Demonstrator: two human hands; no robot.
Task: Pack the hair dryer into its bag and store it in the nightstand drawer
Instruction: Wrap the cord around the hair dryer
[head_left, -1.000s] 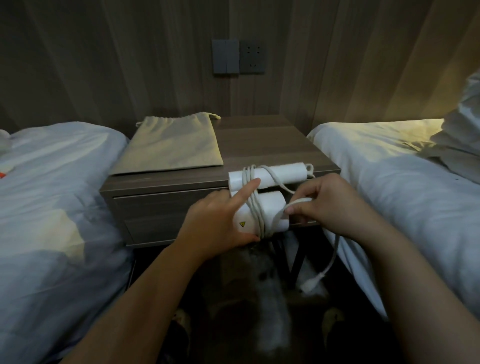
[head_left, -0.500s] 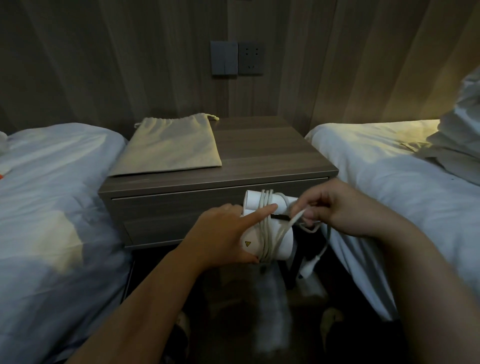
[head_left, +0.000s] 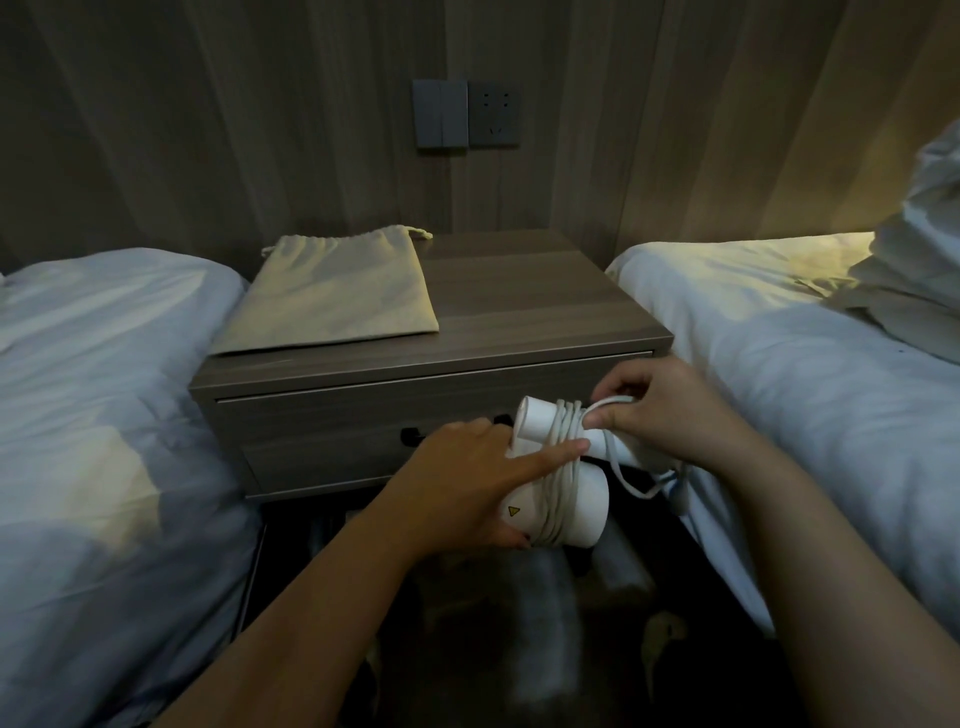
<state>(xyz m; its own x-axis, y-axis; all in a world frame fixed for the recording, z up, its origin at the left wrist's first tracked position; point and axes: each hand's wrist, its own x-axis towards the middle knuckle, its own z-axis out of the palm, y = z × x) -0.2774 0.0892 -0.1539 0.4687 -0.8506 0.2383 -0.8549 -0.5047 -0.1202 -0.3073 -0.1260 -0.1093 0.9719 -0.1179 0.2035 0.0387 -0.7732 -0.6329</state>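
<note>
In front of the drawer (head_left: 337, 421), the left hand (head_left: 457, 483) grips the hair dryer (head_left: 584, 501) and the right hand (head_left: 660, 415) pinches its cord (head_left: 558, 467), whose coils could unwind if that pinch slips

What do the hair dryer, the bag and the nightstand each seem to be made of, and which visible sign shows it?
Hair dryer: probably smooth white plastic; even moulded surface. Bag: beige cloth, perhaps cotton; soft creases, gathered drawstring mouth. Nightstand: matte grey-brown wood grain; solid wood or laminate, cannot tell.
</note>
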